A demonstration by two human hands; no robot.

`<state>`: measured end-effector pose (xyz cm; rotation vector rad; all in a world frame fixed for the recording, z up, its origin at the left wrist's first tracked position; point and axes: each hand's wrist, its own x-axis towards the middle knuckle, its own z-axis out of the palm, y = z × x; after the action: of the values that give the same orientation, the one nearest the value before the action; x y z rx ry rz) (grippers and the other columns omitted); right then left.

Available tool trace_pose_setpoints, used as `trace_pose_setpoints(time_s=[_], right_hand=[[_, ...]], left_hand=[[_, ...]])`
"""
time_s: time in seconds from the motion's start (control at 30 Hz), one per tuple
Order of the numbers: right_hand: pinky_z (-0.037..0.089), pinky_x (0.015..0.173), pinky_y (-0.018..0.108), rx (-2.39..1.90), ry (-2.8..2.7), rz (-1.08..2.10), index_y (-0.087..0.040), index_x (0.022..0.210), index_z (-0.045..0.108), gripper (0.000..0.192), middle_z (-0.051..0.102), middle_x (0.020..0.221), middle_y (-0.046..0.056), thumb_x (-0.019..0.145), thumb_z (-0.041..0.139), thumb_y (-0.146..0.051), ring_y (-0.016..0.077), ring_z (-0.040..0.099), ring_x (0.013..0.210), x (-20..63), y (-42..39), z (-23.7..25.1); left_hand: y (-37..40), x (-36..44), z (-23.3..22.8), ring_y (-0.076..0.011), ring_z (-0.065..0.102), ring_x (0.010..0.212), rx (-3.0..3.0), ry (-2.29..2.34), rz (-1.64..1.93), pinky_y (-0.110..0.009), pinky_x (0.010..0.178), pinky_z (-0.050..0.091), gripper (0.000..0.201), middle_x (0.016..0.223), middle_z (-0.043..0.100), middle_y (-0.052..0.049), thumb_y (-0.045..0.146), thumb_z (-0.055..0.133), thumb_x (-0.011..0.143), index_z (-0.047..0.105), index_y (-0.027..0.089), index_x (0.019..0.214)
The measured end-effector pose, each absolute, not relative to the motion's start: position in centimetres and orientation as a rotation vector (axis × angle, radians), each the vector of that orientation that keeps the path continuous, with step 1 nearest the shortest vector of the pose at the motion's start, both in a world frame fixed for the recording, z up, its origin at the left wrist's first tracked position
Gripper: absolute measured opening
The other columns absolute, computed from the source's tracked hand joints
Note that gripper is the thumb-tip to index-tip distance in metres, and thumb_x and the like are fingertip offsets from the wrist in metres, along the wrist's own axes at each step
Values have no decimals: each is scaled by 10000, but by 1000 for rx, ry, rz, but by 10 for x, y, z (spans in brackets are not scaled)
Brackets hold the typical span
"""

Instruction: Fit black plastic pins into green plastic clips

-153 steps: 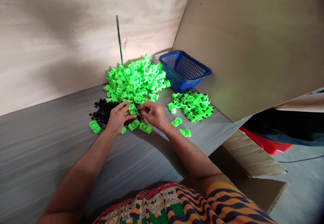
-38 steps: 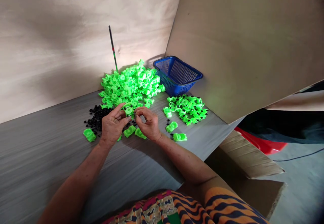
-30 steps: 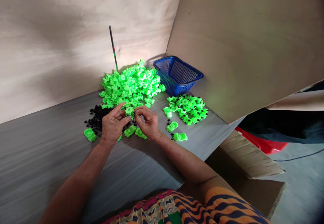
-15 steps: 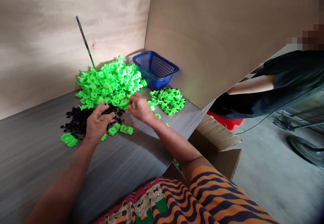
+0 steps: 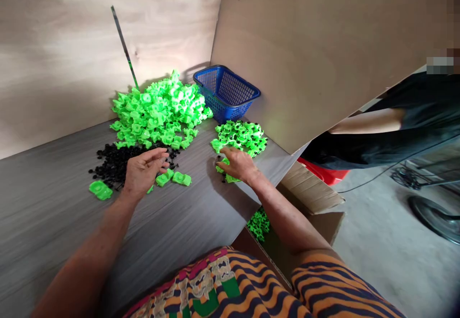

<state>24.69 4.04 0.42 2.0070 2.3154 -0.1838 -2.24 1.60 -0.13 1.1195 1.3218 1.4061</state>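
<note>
Over the last half-second, the right hand (image 5: 237,162) swings away from the front edge of the big green pile to the wheeled pieces at the right, and the view shifts with it. Its fingers are parted above a green shell (image 5: 223,164); whether they touch it, I cannot tell. The left hand (image 5: 143,172) is loosely curved, a gap between thumb and fingers, at the black parts (image 5: 117,162). Just right of it on the grey table (image 5: 161,232) are two car-shaped shells: the nearer one (image 5: 165,177) has its long axis slanting up to the right, while its neighbour (image 5: 181,178) lies nearly crosswise, dipping slightly rightward. Left of that hand, a single shell (image 5: 100,190) slants down to the right; which ends are noses is unclear. Farther out, the large green pile (image 5: 158,109) points every way, and the cluster with black wheels (image 5: 242,136) lies equally jumbled before a blue basket (image 5: 224,109). Behind the large pile leans a thin strip (image 5: 124,45), any print on it too small to read. Below the table's edge, a cardboard box (image 5: 312,196) holds more green-and-black pieces (image 5: 258,224); beyond, a person in dark clothing (image 5: 427,102) shows partly.
</note>
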Motion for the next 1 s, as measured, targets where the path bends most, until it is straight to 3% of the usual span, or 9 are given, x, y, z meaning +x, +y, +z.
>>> trace_pose_setpoints(time_s=[0.2, 0.53, 0.7, 0.83, 1.0], right_hand=[[542, 828, 359, 2010, 2301, -236, -211, 1332, 641, 431, 667, 1266, 146, 964, 592, -431, 289, 707, 1042, 238, 41, -9], [537, 869, 328, 1824, 2529, -322, -159, 1117, 754, 358, 685, 1216, 152, 960, 616, -450, 255, 701, 1050, 170, 68, -17], [543, 809, 294, 1918, 2989, -560, -175, 1114, 741, 340, 692, 1107, 102, 910, 697, -443, 192, 692, 932, 147, 85, -13], [569, 674, 269, 1604, 3600, -970, -205, 1163, 706, 344, 674, 1165, 95, 892, 712, -417, 149, 660, 853, 139, 76, -11], [605, 648, 266, 1187, 3799, -1026, -212, 1220, 663, 410, 623, 1282, 133, 912, 668, -482, 192, 658, 1022, 129, 62, -17]], left_hand=[[15, -20, -4, -195, 723, 619, 1111, 1310, 1360, -255, 497, 574, 495, 825, 786, -95, 471, 917, 550, 806, 145, 906], [14, -10, -15, -190, 700, 591, 1179, 1298, 1290, -228, 462, 511, 362, 743, 769, -85, 428, 875, 574, 809, 166, 815], [19, -17, -12, -171, 702, 616, 1066, 1323, 1440, -212, 476, 504, 409, 787, 769, -70, 379, 855, 618, 788, 150, 950], [19, -21, -3, -162, 689, 588, 773, 1086, 1369, -242, 504, 543, 540, 739, 727, -38, 404, 879, 636, 726, 140, 1081], [17, -22, 0, -114, 597, 505, 614, 848, 1261, -225, 446, 518, 440, 680, 676, -10, 386, 910, 618, 733, 154, 946]])
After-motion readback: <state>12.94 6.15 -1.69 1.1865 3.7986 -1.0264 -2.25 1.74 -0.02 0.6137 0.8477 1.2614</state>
